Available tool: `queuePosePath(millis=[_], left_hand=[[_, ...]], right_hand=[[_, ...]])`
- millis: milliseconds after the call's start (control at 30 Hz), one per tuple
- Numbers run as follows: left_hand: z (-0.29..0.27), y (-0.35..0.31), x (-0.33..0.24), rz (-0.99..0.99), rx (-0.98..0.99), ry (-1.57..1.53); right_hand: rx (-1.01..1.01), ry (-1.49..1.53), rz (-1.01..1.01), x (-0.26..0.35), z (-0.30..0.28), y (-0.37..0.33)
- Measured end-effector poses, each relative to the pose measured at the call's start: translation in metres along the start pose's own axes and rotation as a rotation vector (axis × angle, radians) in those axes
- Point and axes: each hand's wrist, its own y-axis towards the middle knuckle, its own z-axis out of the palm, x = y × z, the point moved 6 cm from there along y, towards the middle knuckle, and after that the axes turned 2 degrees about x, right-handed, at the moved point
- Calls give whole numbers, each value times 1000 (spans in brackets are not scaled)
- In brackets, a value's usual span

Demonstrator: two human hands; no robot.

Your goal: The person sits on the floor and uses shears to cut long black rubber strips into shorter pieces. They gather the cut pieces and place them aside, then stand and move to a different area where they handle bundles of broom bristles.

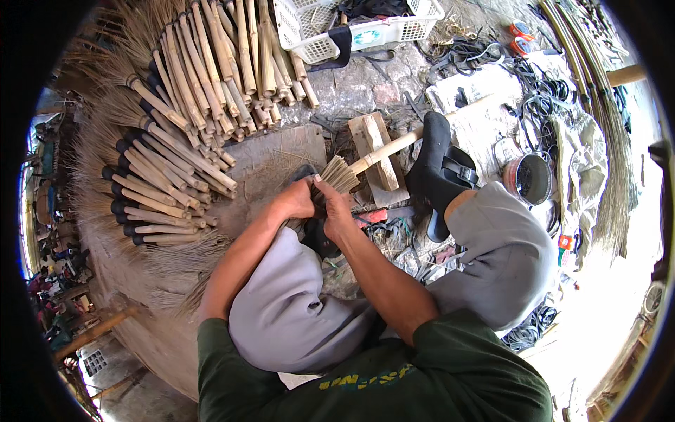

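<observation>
A broom (338, 175) with a bamboo handle lies in front of me, its cut bristle ends fanned around the near end of the handle. My left hand (298, 200) and my right hand (335, 211) are close together, fingers closed around the bristle bundle. The handle (394, 146) runs up and right across a wooden block (380, 158). Its far end meets my right foot in a black sock and sandal (432, 158). Part of the bundle below my hands is hidden. A red-handled tool (371, 217) lies just right of my right hand.
Many bamboo-handled brooms (204, 63) are piled at the upper left. A white plastic basket (397, 32) stands at the top. Black strips (538, 77), an open tin (529, 178), a crumpled cloth (580, 169) and long thin sticks (612, 133) lie to the right.
</observation>
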Motion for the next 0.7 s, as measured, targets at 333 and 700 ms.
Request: queuePosePath(millis=[333, 700], left_hand=[[4, 14, 19, -249, 392, -367], [7, 4, -8, 89, 40, -248]], right_hand=[[125, -1, 154, 3, -6, 0], [148, 29, 20, 1, -21, -9]])
